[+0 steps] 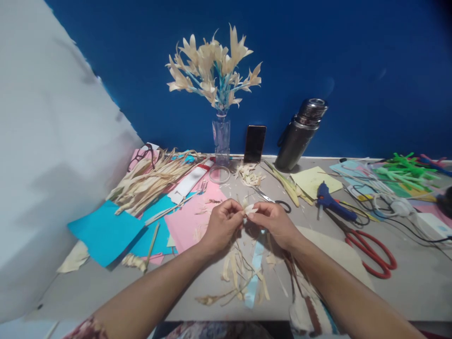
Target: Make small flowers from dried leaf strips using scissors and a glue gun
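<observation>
In the middle of the head view, my left hand and my right hand meet fingertip to fingertip. Between them they pinch a small cream-white husk flower piece with petal-like tips. Its lower part is hidden by my fingers. Scissors with black handles lie just beyond my right hand. Below my hands a light blue paper strip lies among thin husk strips. Pink paper is left of my left hand.
A bottle holds husk flowers at the back, beside a leaning phone and a tilted flask. Right are a blue glue gun, red-handled scissors and cables. Left are dried husks and blue paper.
</observation>
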Motion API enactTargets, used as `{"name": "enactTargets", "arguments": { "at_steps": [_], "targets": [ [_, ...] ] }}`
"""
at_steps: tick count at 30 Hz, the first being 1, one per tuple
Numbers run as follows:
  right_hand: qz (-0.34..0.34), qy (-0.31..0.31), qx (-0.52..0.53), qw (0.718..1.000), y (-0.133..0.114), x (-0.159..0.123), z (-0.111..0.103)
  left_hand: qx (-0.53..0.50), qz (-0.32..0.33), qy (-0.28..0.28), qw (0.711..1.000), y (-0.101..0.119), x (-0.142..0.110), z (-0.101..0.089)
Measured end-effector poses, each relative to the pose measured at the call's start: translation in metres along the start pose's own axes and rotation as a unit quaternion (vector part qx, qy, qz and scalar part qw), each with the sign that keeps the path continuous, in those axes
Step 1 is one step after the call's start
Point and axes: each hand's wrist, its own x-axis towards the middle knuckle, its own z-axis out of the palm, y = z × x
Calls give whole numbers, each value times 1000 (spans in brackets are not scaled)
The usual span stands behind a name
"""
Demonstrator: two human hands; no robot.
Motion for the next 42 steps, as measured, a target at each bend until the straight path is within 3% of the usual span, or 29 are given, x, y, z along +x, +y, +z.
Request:
{"name": "enactTargets", "arguments": {
  "at_steps": [5, 15, 24, 29, 35, 42],
  "targets": [
    [-1, 32, -7, 999, -2, -1, 5, 59, 77, 42, 994, -6, 0, 0],
    [-12, 69, -50, 996, 2, 1, 5, 116, 112, 41, 986, -13, 1, -1],
    [-16, 14, -48, 999, -1, 0, 2, 111, 56, 43, 991, -10, 3, -2],
    [-28, 29, -76, 996, -2, 3, -1, 68, -8, 31, 997, -4, 3, -1],
    [-38, 9, -86, 996, 7, 10, -8, 49, -34, -20, 998, -2, 4, -4],
    [-46, -16, -104, 993, 7, 12, -13, 14, -57, -18, 998, -3, 5, -5]
  ]
}}
